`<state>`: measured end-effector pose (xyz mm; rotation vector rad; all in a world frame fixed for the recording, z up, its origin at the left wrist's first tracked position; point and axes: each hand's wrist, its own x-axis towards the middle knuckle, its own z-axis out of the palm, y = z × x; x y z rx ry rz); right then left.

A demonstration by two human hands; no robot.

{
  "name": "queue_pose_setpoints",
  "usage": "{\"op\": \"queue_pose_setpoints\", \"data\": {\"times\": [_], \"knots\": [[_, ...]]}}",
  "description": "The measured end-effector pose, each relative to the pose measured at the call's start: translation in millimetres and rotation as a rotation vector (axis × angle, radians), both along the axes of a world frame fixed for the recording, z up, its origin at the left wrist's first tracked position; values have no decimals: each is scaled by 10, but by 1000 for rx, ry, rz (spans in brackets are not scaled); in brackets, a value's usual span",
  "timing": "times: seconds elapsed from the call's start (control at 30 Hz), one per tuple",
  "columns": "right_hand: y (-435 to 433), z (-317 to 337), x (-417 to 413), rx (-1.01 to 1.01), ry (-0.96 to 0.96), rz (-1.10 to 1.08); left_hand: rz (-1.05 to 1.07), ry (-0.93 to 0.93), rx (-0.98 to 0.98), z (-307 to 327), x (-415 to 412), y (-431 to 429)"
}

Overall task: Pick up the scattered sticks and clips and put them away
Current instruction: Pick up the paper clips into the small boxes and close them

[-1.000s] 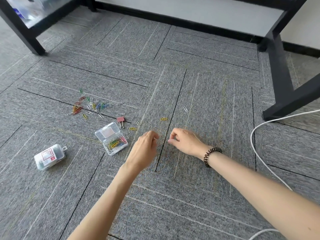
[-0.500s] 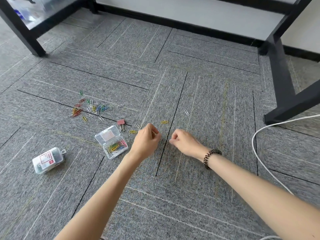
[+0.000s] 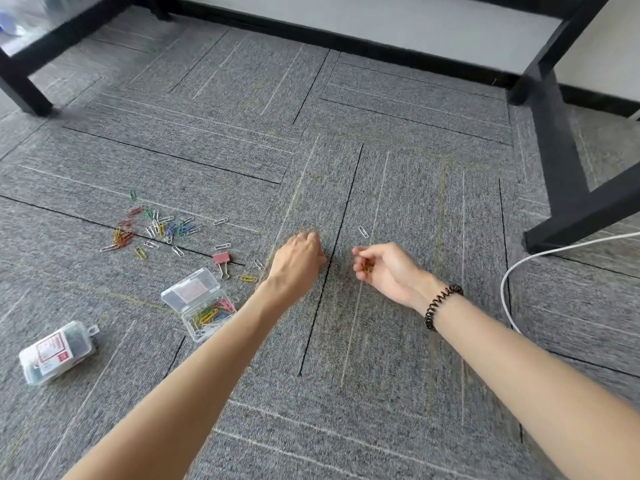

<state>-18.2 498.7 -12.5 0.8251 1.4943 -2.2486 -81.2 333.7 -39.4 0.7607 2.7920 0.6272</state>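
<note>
As the head camera is looking down at a grey carpet floor [image 3: 398, 341], two bare forearms are reaching forward side by side. The right hand [image 3: 388, 268] is turning palm-up, its fingers curling around an orange-yellow clip [image 3: 367, 267]; a black coiled band [image 3: 441, 306] is circling its wrist. The left hand [image 3: 298, 261] is showing its back, fingers curled down against the carpet; whether they are holding anything cannot be told. A silver clip [image 3: 363, 232] is lying just beyond the right hand. Left of the left hand, a yellow clip [image 3: 248, 278], a pink binder clip [image 3: 221, 259] and a scatter of coloured paper clips [image 3: 152, 230] are lying loose. An open clear box [image 3: 192, 289], partly filled with clips, is sitting beside the left forearm, and a closed box [image 3: 57, 351] is lying further left. A white cable [image 3: 512, 278] is curving along the right.
</note>
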Motion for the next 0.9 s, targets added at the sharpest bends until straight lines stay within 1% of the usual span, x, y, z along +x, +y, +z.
{"op": "queue_pose_setpoints", "data": {"times": [0.07, 0.13, 0.2, 0.23, 0.27, 0.3, 0.4, 0.43, 0.47, 0.53, 0.67, 0.77, 0.83, 0.9], "knots": [[29, 2, -44, -62, 2, -40, -9, -17, -3, -33, -33, -7], [44, 26, -89, -31, 17, -35, -16, -43, -1, -52, -68, 0], [61, 34, -156, 79, 38, 0, -3, -52, 3, -50, -84, 16], [67, 24, -200, 175, 39, 19, 8, -48, 13, -50, -88, 20], [74, 4, -248, 314, 33, 39, 22, -47, 21, -50, -95, 24], [91, -27, -296, 511, 21, 63, 37, -48, 23, -47, -103, 24], [168, -188, -387, 1294, 48, 228, 65, -78, 6, -19, -138, 17], [170, -212, -390, 1468, 81, 285, 69, -95, 0, -12, -148, 18], [162, -233, -389, 1571, 115, 326, 69, -108, -7, -11, -156, 18], [140, -262, -399, 1640, 138, 384, 58, -122, -18, -10, -164, 22], [122, -299, -469, 1594, 105, 373, 45, -122, -34, -28, -181, 12], [142, -315, -485, 1587, 89, 449, 29, -119, -76, -21, -152, 15], [97, -300, -458, 1579, 139, 505, 42, -120, -26, 18, -120, -5], [-18, -276, -417, 1518, 213, 520, 97, -162, 69, 92, -87, -71]]}}
